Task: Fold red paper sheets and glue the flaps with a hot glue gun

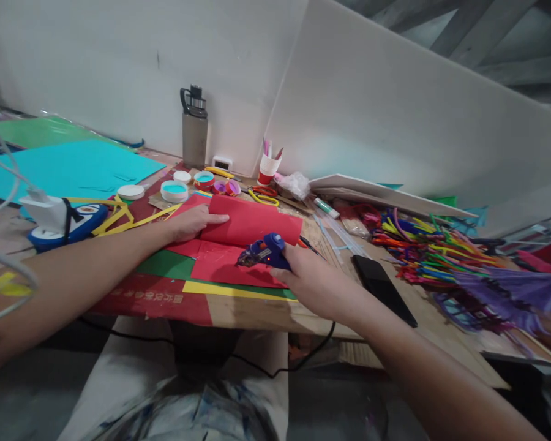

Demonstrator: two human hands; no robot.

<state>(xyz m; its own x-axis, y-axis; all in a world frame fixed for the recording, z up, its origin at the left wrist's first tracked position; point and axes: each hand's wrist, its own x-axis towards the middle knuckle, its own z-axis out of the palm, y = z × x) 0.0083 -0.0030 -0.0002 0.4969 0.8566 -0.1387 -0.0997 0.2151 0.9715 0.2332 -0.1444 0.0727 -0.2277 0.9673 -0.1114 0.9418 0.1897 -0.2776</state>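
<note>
My left hand (195,223) is at the left end of a curled-over red paper sheet (250,220). One finger stretches along its surface and the paper's edge is gripped there; the other fingers are partly hidden. My right hand (298,269) is closed around a blue glue gun (270,252). Its nozzle points left, over a flat red sheet (224,269) just in front of the curl. Green paper (165,264) and yellow paper (229,290) show beneath the red.
Behind the papers stand small tubs (174,191), scissors (262,197), a paper cup (269,168) with pens and a water bottle (195,138). A phone (383,289) and several pipe cleaners (431,245) lie right. A black cord (275,371) hangs below the table edge. Left is a power strip (68,226).
</note>
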